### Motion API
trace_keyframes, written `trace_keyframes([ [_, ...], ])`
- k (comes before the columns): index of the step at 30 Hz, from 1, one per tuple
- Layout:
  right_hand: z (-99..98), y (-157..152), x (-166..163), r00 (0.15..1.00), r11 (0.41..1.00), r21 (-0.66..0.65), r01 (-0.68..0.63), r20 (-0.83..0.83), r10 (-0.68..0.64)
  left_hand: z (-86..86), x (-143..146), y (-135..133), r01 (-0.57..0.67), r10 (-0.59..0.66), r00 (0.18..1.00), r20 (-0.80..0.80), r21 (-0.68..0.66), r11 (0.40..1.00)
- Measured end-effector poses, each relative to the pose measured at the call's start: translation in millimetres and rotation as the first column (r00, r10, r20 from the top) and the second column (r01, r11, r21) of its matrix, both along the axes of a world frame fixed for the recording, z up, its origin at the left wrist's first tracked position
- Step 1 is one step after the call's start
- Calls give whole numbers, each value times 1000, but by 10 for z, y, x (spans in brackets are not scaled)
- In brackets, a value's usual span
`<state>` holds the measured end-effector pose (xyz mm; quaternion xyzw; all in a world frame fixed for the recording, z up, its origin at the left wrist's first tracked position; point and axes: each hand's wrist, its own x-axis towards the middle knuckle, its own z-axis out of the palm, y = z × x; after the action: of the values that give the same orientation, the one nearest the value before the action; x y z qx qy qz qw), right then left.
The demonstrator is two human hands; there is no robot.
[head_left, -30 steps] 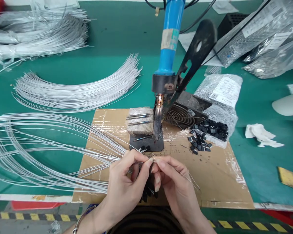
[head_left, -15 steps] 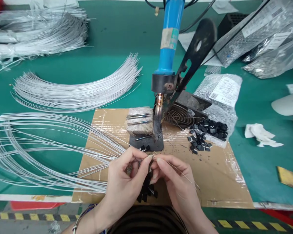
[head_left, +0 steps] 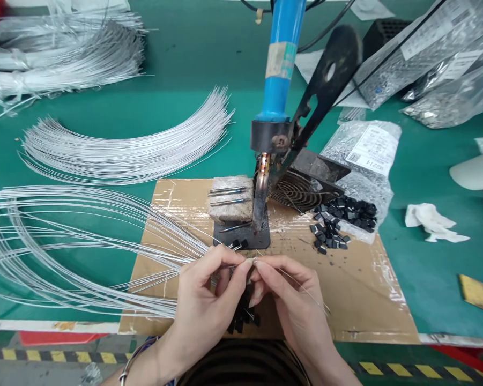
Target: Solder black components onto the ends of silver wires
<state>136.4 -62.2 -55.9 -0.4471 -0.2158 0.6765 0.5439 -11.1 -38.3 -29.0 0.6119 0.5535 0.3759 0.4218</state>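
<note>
Thumb and forefinger of my left hand (head_left: 213,289) are pinched together above the cardboard. My right hand (head_left: 289,287) pinches the same way, its fingertips almost meeting the left ones. A thin wire (head_left: 301,287) runs from the right fingertips back across that hand; whatever joins it between the fingertips is too small to make out. Looped white wires (head_left: 161,257) reach in from the left and pass behind my left hand. Black pieces (head_left: 243,316) on wire ends lie below my hands, partly covered by them.
A blue-handled soldering iron (head_left: 281,80) points down in a black stand just beyond my hands. Loose black connectors (head_left: 332,236) lie right of it by a plastic bag (head_left: 372,153). Cut white wires (head_left: 128,153) lie at the left on the green mat. Cardboard (head_left: 362,300) lies underneath.
My fingertips have shifted very slightly and hold the same pinch. The camera view has moved a little; everything else stays in place.
</note>
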Motion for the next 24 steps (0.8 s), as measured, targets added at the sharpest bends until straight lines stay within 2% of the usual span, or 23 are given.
trace_keyframes([
  [13,83,54,21,989,997,-80,2,-146,-14,-19,13,3,30,-31,999,16,46,998],
  [24,100,91,119,990,989,-114,-97,-117,83,-20,-20,-23,59,-57,998,-39,57,997],
])
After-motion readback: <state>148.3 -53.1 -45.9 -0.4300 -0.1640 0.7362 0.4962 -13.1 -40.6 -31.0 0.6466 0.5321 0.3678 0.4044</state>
